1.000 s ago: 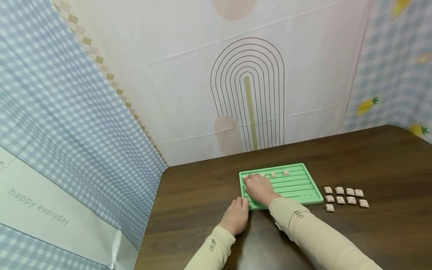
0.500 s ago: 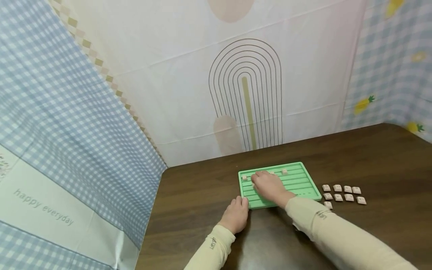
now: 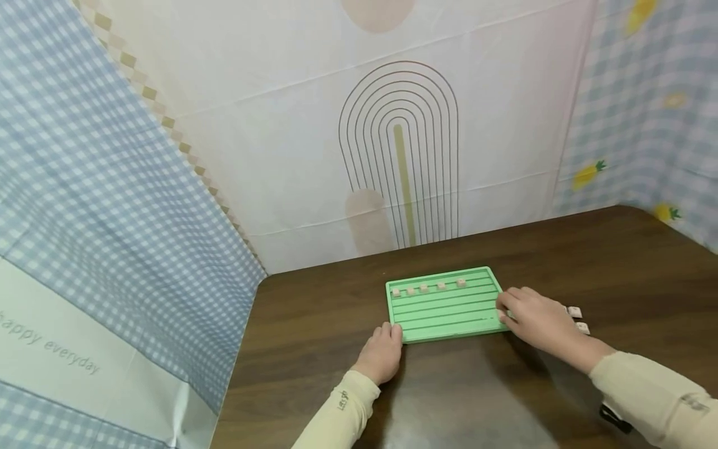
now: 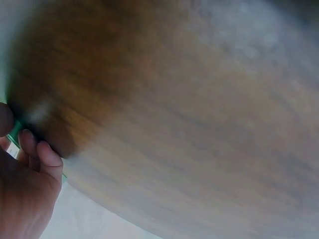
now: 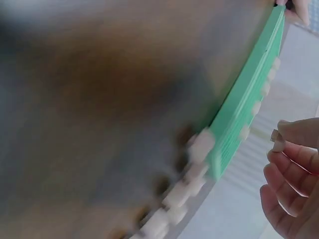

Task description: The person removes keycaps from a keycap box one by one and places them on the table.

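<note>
While the left hand point(image 3: 380, 353) grips the tray point(image 3: 443, 313), the right hand point(image 3: 537, 319) pinches a keycap point(image 5: 278, 145).

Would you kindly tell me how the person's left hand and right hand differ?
The left hand grips the green tray; the right hand pinches a small pale block. The left hand is at the tray's near left corner, the right hand by its right edge. Both extend from cream sleeves.

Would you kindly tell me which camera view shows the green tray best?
The head view: the green tray lies nearly whole there, its right edge partly behind the right hand. The right wrist view shows it steeply slanted; the left wrist view, only slivers by the left hand.
</note>
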`<state>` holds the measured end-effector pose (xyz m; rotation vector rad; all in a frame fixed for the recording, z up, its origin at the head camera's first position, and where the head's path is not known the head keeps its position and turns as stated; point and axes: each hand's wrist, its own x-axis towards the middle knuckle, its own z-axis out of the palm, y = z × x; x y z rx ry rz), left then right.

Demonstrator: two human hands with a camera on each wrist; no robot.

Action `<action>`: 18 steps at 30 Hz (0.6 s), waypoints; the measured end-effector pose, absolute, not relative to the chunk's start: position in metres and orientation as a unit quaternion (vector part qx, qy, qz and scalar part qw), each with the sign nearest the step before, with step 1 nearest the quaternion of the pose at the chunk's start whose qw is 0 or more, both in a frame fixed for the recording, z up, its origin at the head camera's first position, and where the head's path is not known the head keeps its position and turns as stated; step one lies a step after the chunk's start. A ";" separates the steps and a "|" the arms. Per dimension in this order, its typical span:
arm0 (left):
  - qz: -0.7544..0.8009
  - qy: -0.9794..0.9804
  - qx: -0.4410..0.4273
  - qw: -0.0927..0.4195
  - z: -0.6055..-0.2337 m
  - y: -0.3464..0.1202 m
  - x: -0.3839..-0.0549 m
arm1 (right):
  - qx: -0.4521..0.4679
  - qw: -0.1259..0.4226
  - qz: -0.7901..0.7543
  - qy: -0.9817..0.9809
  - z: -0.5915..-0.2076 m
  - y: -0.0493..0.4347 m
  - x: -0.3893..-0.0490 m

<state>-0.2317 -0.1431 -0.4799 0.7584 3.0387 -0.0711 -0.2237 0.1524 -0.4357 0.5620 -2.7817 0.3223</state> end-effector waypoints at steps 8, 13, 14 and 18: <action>-0.020 0.970 0.243 0.004 -0.476 -0.145 -0.230 | 0.164 0.140 0.092 -0.972 -0.452 0.183 -0.205; -0.016 0.970 0.242 -0.005 -0.474 -0.144 -0.228 | 0.150 0.134 0.090 -0.976 -0.459 0.190 -0.201; -0.014 0.970 0.243 -0.008 -0.473 -0.144 -0.227 | 0.145 0.125 0.093 -0.977 -0.460 0.191 -0.201; -0.013 0.969 0.246 -0.018 -0.474 -0.143 -0.227 | 0.136 0.102 0.094 -0.981 -0.462 0.198 -0.200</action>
